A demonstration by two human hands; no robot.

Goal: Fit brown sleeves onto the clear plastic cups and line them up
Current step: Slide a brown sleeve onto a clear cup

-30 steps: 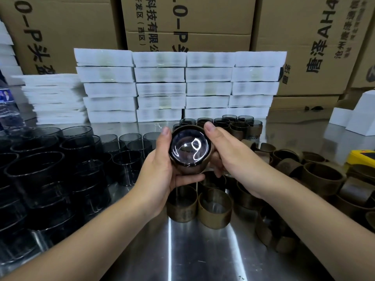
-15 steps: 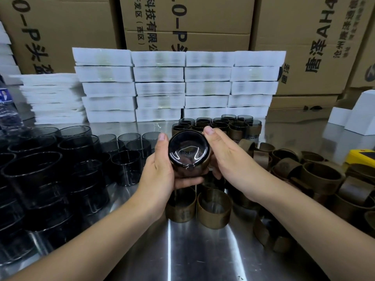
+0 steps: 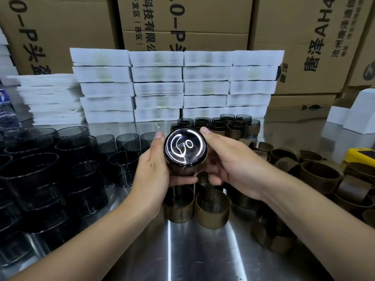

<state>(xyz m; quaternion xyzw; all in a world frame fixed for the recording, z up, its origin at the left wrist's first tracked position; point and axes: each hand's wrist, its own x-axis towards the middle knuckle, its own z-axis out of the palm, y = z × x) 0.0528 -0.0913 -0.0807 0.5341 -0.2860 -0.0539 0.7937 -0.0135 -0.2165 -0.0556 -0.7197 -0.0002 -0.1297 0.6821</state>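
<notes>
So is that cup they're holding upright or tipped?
Tipped. The left hand and right hand hold the cup leaning over, a glossy round end facing the camera.

Dark smoky cups, brown sleeves, white box stacks, yellow object, shiny steel table

Head-worn camera — faces forward, down (close) over cup.

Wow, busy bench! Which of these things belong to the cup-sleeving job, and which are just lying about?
In the job: held cup, left hand, right hand, bare cups, loose brown sleeves, sleeved cups at the back.

Lying about: white box stacks, cardboard cartons, yellow object.
</notes>
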